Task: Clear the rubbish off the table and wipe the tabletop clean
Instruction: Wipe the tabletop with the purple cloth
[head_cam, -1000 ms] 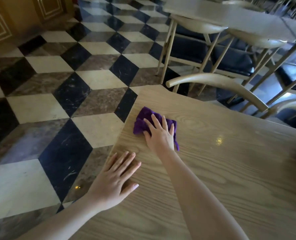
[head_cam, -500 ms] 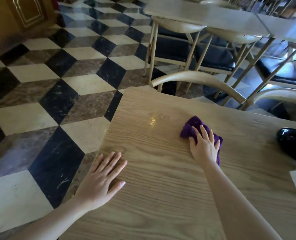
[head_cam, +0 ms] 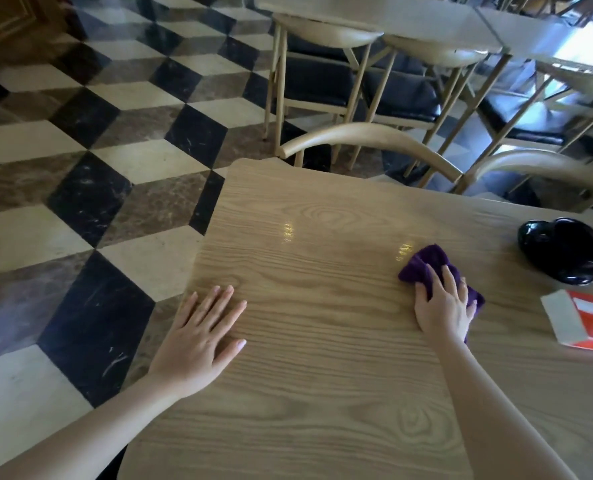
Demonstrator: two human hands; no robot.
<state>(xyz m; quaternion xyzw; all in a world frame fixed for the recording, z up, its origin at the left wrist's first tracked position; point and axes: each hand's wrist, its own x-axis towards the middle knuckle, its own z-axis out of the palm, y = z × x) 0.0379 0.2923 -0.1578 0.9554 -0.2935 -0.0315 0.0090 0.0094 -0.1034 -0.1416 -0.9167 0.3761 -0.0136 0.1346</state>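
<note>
While L hand lies flat on table, R hand presses bunched purple cloth, fingers spread.

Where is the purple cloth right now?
In the head view the cloth lies on the right half of the table, under the right hand, just left of the black dish and the red-and-white packet.

Tabletop glossy grained wood; cloth soft purple fabric; ashtray glossy black.
</note>
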